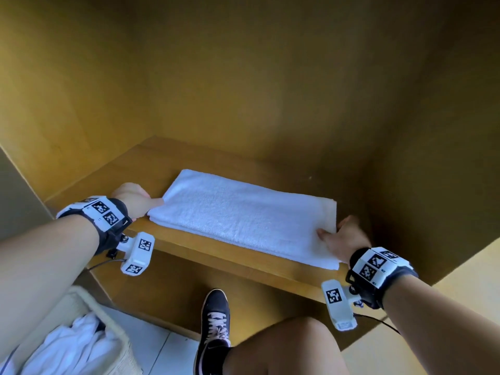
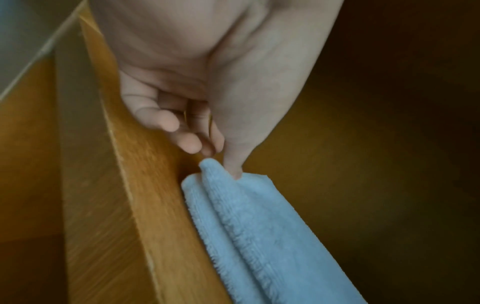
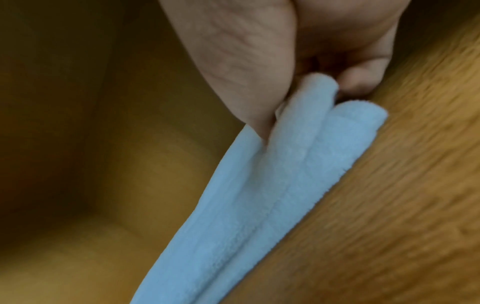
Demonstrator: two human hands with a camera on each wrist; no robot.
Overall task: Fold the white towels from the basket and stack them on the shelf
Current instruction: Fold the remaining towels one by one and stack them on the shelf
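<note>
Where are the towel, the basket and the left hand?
towel (image 1: 243, 217): head view, middle of its folded top face.
basket (image 1: 119, 339): head view, woven wall at lower left.
left hand (image 1: 134, 197): head view, back of the hand at the towel's left end.

**Wooden shelf with one folded towel**

The shelf (image 1: 189, 246) is a yellow-brown wooden board set in a recess with walls of the same wood at the back and on both sides. A white folded towel (image 1: 243, 217) lies flat on it, directly on the wood, its long side running along the front edge. The left hand (image 1: 135, 198) pinches one short end and the right hand (image 1: 343, 236) pinches the other, so the towel stretches between the two grips. In the wrist views the folded layers show at each pinched end, with bare wood just beside the fingers (image 2: 189, 144).
</note>
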